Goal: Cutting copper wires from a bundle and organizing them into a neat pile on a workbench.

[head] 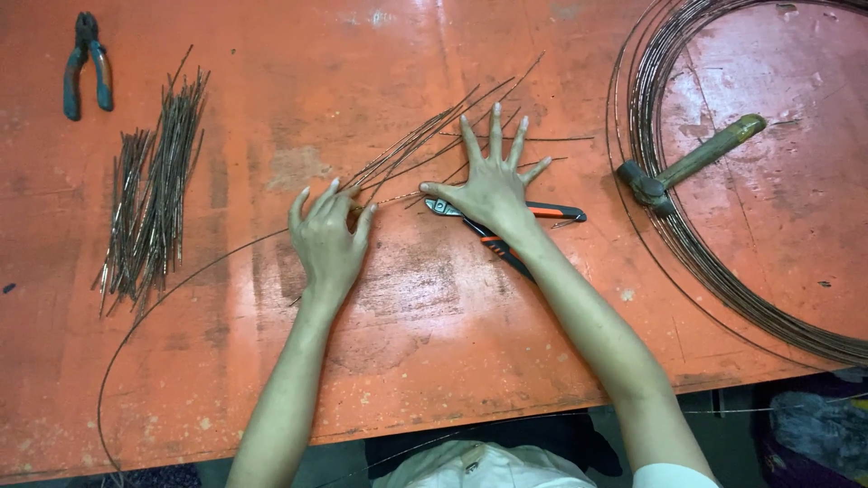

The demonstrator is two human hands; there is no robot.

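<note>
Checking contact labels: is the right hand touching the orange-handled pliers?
Touching. The head view shows the right hand lying flat across the orange-handled pliers, palm covering their middle, with the jaws and handles sticking out either side.
</note>
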